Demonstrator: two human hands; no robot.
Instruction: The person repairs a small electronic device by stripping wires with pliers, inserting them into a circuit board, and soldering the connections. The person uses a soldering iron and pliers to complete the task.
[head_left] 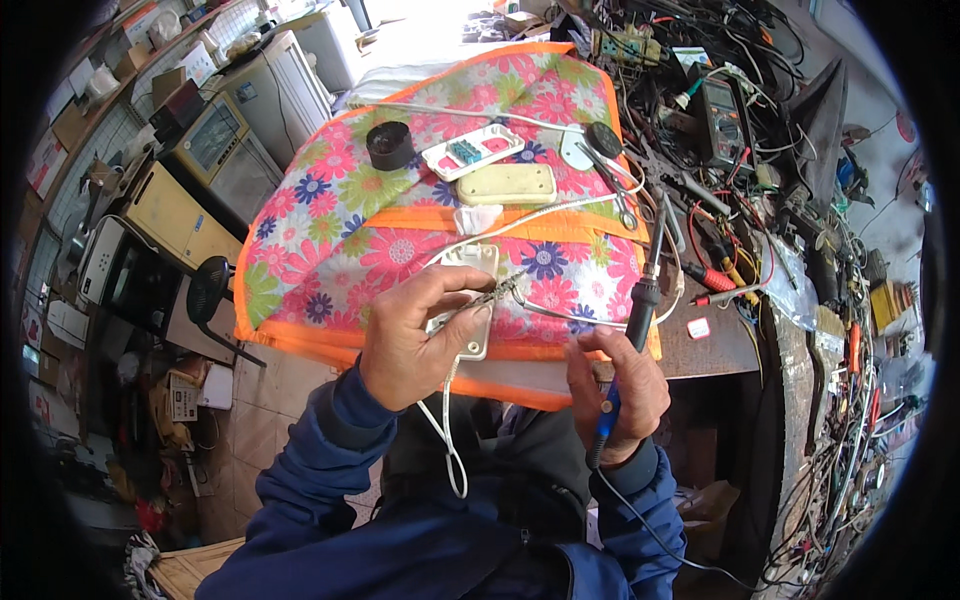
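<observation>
My left hand (412, 335) pinches a small metal contact strip (498, 290) between thumb and fingers, with a thin white wire running off to its right. Beneath that hand lies an open white plastic housing (474, 257), partly covered by the fingers. A white cable (447, 432) loops down from it toward my lap. In my right hand (632, 392) is a soldering iron (643, 305), gripped by its handle, the metal tip pointing up and away from the strip. Its dark cord drops past my right wrist.
On the flowered cloth (330, 240) are a black round container (390, 146), a white frame (435, 160) with a blue-green block, a cream cover (507, 185), a white wad (478, 219) and scissors (608, 182). Tools, cables and a multimeter (722, 120) crowd the right side.
</observation>
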